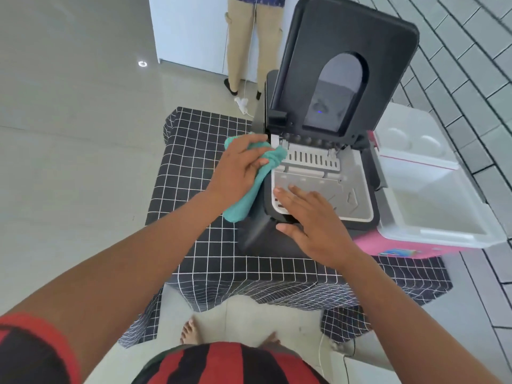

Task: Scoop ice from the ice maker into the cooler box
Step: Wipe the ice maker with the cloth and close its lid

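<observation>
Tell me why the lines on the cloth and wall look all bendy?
Head view: a wide-angle lens curves the tablecloth grid and wall tiles near the edges; the right hand is slightly blurred; the ice maker's raised lid window shows a soft reflection.

We saw the black ice maker [318, 173] on the desk, lid raised upright, its pale inner basket apparently holding no ice. Just beside it, to its right, stood the pink cooler box [432, 206], open, white inside.

A teal cloth [250, 187] hangs over the black checked tablecloth [194, 151].
</observation>
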Demonstrator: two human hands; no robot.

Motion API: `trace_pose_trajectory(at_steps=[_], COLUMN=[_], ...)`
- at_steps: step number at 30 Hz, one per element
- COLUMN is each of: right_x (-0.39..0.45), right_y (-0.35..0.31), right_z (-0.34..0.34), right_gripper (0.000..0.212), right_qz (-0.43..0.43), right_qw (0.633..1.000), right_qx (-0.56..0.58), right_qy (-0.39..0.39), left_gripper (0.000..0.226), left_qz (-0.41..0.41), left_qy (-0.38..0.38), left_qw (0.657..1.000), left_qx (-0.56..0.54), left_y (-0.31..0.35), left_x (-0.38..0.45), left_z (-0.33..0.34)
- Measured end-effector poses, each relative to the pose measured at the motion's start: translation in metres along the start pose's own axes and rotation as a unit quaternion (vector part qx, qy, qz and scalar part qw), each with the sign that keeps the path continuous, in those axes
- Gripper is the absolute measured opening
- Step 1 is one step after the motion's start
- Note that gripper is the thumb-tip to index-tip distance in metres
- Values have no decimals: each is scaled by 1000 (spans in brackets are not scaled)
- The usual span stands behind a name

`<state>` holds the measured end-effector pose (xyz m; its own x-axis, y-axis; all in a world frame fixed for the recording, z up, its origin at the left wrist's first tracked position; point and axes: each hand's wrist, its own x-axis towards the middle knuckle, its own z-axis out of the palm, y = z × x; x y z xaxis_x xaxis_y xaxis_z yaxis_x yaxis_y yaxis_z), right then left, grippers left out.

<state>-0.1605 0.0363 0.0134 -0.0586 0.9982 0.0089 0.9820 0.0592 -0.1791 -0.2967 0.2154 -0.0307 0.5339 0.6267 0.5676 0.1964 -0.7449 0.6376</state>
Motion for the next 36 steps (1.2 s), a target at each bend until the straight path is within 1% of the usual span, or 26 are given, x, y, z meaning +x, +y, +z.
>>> trace_pose_trajectory(at_steps=[2,5,8,12,14,16,18,20,22,25,27,29,32,34,36], right_x=[-1,-6,-10,-11,-11,-11,-11,-13,-17,-19,-18,-17,-17,-18,-19], right_y=[1,2,3,7,11,16,22,26,28,30,34,40,48,50,49], right_z=[2,8,12,13,12,10,7,6,6,3,-1,-5,-9,-8,-6], right_gripper=[60,52,44,44,44,43,41,40,38,38,38,38,38,39,38], right_qz=[-6,-27,-38,-40,-51,-59,-53,-48,-48,-48,-51,-49,-48,-53,-58], right_qw=[1000,997,994,993,990,988,988,989,988,985,985,984,983,983,983], right_qx=[-5,-5,16,62,80,99,110,108,116,141,143,145,149,149,144], right_qy=[18,66,101,95,101,101,94,88,88,87,88,93,92,90,94], left_gripper=[24,24,23,23,19,18,21,23,23,25,25,24,21,20,23], left_qz=[-24,-71,-124,-168,-185,-224,-261,-269,-259,-252,-273,-273,-263,-278,-290], left_qy=[6,44,78,65,53,52,61,67,65,70,108,150,176,175,149], left_qw=[999,991,981,976,974,965,955,954,957,955,934,917,915,911,914], left_qx=[-39,-103,-127,-126,-121,-123,-129,-119,-115,-141,-203,-248,-250,-251,-241], left_y=[11,36,52,61,64,64,64,64,65,67,70,73,75,74,73], left_x=[-20,-53,-70,-65,-60,-53,-45,-43,-45,-49,-43,-32,-20,-21,-25], left_z=[1,5,9,8,8,8,7,6,3,-4,-11,-17,-22,-19,-8])
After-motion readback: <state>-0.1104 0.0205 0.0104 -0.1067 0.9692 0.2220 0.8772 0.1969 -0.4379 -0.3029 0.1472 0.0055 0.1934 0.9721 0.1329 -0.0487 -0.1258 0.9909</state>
